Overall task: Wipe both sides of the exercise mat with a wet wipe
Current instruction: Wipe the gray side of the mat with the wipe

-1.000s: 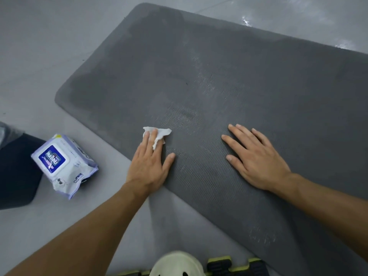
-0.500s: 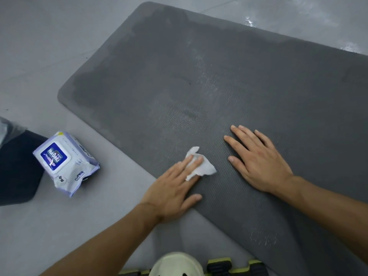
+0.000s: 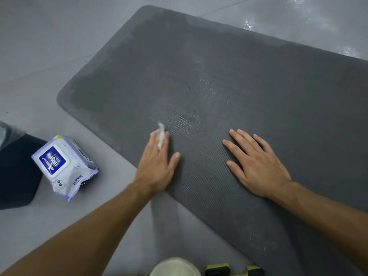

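A dark grey exercise mat [image 3: 229, 80] lies flat on the grey floor, with damp darker patches near its far left corner. My left hand [image 3: 157, 162] presses flat on the mat's near edge, its fingers straight. A crumpled white wet wipe [image 3: 161, 134] sits under them and pokes up between the fingertips. My right hand [image 3: 256, 162] rests flat on the mat to the right, fingers spread, holding nothing.
A white and blue pack of wet wipes [image 3: 63, 166] lies on the floor left of the mat. A black object [image 3: 16, 172] sits at the left edge. A pale round thing [image 3: 175, 267] and yellow-black items [image 3: 219, 268] show at the bottom.
My left hand swept the wipe right toward my right hand, then back left along the mat's near edge. My right hand stayed in place.
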Available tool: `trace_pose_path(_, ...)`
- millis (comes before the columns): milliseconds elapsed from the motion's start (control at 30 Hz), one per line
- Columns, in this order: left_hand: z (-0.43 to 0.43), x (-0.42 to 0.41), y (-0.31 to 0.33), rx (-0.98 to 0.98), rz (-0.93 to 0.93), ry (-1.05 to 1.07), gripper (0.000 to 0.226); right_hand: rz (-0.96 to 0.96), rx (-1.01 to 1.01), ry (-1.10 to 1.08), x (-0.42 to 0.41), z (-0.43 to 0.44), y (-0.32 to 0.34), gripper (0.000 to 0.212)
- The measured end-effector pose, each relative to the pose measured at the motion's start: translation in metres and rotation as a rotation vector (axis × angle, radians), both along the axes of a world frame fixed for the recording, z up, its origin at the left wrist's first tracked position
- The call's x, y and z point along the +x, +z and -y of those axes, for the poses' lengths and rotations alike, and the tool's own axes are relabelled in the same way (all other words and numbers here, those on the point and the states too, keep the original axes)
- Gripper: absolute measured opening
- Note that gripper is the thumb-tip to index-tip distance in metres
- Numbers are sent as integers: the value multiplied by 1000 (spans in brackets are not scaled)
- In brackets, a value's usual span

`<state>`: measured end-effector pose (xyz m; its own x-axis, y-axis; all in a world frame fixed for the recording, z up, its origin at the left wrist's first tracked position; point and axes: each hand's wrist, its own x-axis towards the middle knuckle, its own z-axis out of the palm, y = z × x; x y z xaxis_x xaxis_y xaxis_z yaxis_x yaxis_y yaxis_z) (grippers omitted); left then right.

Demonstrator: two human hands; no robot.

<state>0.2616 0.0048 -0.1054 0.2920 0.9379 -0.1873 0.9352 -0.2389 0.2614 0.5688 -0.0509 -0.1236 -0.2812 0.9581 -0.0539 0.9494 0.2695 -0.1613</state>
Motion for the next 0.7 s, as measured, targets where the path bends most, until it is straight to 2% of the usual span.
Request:
trace_pose_path(133, 24, 55, 2, -20, -25, -385, 76, -5, 11, -10, 0, 1, 0, 60)
trace_pose_path(267, 14, 59, 3, 32, -94, -595, 69, -24, 18, -22, -1, 1, 0, 58)
trace_pose_path(333, -7, 48, 2, 36, -116, -623, 69, -28, 16, -22, -1, 1, 0, 58)
trace_pose_path(467, -64, 25, 1, -18, -76, -343, 76, -34, 10, -15, -1, 1, -1, 57)
trace_pose_path(533, -89, 11, -1, -32, -117, -196, 80, -36, 18, -17, 0, 1, -1, 57)
trace_pose_path(633, -111, 2, 0, -51, -140, 47, 69, -33, 27, -18, 0, 1, -2, 56)
trace_pose_path(700, -111, 9, 3, -54, -57, 187, 67, -32, 27, -17, 0, 0, -3, 56)
